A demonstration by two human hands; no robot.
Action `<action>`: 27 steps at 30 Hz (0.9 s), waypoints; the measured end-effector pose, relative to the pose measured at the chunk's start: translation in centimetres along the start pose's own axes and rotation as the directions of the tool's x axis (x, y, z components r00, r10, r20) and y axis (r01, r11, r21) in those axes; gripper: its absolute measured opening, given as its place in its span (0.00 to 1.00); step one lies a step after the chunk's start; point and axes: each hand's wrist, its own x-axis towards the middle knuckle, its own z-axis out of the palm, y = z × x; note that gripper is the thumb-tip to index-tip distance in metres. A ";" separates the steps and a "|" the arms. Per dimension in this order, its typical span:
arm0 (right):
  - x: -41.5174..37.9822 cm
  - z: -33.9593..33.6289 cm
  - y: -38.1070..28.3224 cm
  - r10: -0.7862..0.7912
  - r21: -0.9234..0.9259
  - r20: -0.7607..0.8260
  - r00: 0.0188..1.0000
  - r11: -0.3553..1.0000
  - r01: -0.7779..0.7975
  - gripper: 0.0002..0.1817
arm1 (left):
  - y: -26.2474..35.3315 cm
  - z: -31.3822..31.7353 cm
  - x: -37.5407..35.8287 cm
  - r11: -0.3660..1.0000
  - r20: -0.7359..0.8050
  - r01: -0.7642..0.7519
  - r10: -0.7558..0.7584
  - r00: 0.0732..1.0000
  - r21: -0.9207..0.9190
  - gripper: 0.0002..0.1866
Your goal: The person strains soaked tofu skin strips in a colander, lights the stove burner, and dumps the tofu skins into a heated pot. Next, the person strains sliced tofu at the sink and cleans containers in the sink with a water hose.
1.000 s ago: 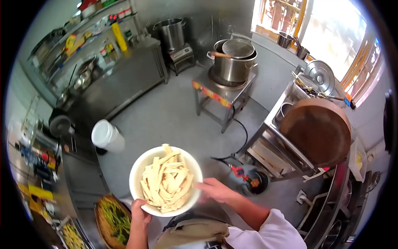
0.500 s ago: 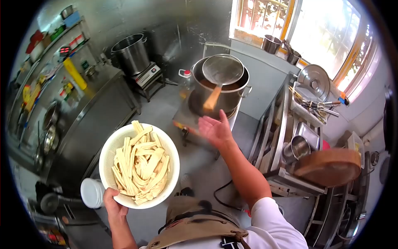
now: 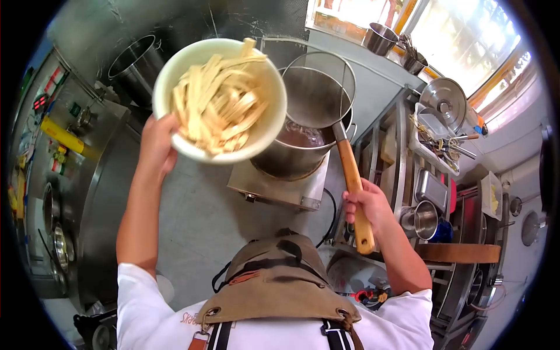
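My left hand grips the rim of a white colander, raised and tilted beside the pot. Pale yellow strips of food fill it. In my right hand is the wooden handle of a round mesh strainer, its fingers wrapped round it. The strainer's bowl is tilted over a large steel pot with dark liquid in it. That pot stands on a steel burner, and the colander hides part of its left side.
At the right a metal rack holds a white basket of utensils, a steel pot and a round wooden board. Another tall pot stands at the back left, near a steel counter.
My left hand has lifted the colander up and forward to the pot. My right hand, open before, has closed on the strainer's handle, and the strainer has turned and tilted.
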 end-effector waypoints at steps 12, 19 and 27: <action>5.7 -2.5 -5.2 0.258 0.294 0.176 0.950 0.907 -0.301 0.07 | -16.9 16.9 17.2 0.225 0.487 -0.655 0.507 0.711 0.721 0.29; 6.1 -2.3 -5.7 0.281 0.392 0.147 0.948 0.863 -0.317 0.07 | -20.2 18.2 15.9 -0.109 0.784 -0.833 0.424 0.454 0.542 0.28; 5.5 1.6 -4.1 0.039 -0.076 -0.131 0.991 0.996 -0.050 0.20 | -12.9 15.1 16.5 -0.002 0.691 -0.911 0.653 0.311 0.412 0.26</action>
